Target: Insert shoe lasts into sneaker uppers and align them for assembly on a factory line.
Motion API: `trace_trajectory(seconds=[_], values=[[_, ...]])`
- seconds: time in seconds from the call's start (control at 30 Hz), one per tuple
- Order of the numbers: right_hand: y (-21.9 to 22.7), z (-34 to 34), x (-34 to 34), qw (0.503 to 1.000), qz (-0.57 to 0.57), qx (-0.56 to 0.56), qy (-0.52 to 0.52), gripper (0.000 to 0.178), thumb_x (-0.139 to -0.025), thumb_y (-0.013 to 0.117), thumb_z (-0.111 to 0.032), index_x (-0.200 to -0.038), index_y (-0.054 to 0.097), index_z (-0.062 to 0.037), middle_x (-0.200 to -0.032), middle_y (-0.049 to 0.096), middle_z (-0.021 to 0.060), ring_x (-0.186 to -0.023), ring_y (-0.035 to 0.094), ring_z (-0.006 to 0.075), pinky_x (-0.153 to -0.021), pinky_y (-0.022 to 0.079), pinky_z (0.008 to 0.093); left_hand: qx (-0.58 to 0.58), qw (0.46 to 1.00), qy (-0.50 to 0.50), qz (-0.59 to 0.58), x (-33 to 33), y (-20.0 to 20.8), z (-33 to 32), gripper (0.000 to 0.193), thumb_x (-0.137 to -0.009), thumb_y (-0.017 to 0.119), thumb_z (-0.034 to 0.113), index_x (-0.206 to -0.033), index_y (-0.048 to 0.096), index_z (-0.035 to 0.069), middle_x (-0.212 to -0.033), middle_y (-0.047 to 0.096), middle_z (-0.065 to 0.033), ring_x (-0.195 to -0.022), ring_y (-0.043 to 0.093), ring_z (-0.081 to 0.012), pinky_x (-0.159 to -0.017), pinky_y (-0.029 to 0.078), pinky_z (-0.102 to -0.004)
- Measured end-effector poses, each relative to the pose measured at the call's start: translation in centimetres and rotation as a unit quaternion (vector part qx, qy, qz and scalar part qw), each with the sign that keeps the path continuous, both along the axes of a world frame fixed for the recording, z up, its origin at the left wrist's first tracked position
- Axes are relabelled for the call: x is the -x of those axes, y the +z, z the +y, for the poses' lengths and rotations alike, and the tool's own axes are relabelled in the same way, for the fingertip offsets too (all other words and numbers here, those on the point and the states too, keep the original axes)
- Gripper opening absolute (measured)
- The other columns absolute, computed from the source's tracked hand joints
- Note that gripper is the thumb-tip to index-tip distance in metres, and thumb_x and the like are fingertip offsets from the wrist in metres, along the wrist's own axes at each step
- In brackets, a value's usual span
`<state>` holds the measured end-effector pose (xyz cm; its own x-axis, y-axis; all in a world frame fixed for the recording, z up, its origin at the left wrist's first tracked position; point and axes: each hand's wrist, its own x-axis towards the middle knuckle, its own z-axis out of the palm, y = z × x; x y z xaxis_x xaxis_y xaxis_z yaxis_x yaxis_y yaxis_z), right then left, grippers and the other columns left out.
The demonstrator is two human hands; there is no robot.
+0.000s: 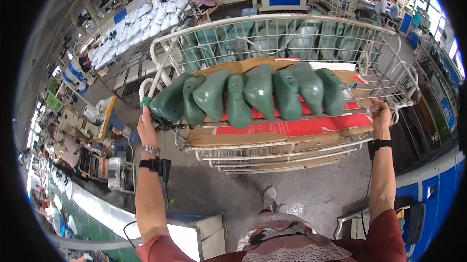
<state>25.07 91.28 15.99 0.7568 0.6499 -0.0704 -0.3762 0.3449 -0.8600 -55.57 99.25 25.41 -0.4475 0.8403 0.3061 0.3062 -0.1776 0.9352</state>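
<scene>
I saw the wire cart (277, 17) at the person's 12 o'clock | left hand (147, 130), 10 o'clock: fingers gripped one end | right hand (382, 116), 1 o'clock: gripped the other | green foot shapes (260, 90) sat between

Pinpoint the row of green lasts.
In the head view, the green lasts lie at centre on the wire cart, between the left hand and the right hand.

Green lasts (261, 91) block the wire shelf (374, 88) except its right end.
</scene>
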Motion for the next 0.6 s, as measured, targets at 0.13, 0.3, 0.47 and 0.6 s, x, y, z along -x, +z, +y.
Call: trace_trajectory(seconds=[0.13,0.3,0.47,0.6], values=[[-0.8,2.6,3.4,0.996,0.015,0.004,0.090,0.016,-0.092,0.062,-0.012,-0.103,0.072,-0.0060,-0.106,0.076,0.0080,-0.102,0.070,0.0181,-0.084,0.050,0.0278,0.023,0.994,0.094,-0.058,2.5,-5.2,5.3,0.070,-0.105,0.050,0.052,-0.141,0.050,-0.008,-0.121,0.065,-0.0157,-0.107,0.063,-0.0253,-0.092,0.051,-0.0352],[1.6,1.8,5.6,1.000,0.009,0.008,0.016,0.019,-0.093,0.065,-0.011,-0.109,0.071,-0.0043,-0.109,0.073,0.0066,-0.104,0.067,0.0194,-0.094,0.051,0.0356,-0.068,0.997,-0.025,0.032,-19.6,-7.3,0.6,0.053,-0.097,0.069,0.023,-0.139,0.052,-0.005,-0.135,0.059,-0.0199,-0.127,0.055,-0.0328,-0.108,0.043,-0.0437],[2.2,5.0,12.3,0.997,-0.035,0.007,0.065,0.019,-0.092,0.071,-0.017,-0.108,0.074,-0.0071,-0.104,0.071,0.0021,-0.094,0.061,0.0136,-0.082,0.051,0.0347,-0.181,0.905,-0.346,0.167,-36.1,-0.8,-7.1,0.047,-0.084,0.078,0.015,-0.127,0.062,0.002,-0.128,0.062,-0.0183,-0.120,0.059,-0.0357,-0.103,0.047,-0.0446],[4.3,4.5,16.5,0.994,-0.011,0.028,0.109,0.033,-0.093,0.075,-0.027,-0.121,0.069,-0.0089,-0.102,0.071,0.0038,-0.096,0.063,0.0172,-0.086,0.054,0.0399,-0.209,0.839,-0.481,0.142,-47.6,3.4,-8.0,0.057,-0.084,0.078,0.023,-0.130,0.057,-0.003,-0.132,0.058,-0.0231,-0.124,0.056,-0.0402,-0.108,0.044,-0.0476]])
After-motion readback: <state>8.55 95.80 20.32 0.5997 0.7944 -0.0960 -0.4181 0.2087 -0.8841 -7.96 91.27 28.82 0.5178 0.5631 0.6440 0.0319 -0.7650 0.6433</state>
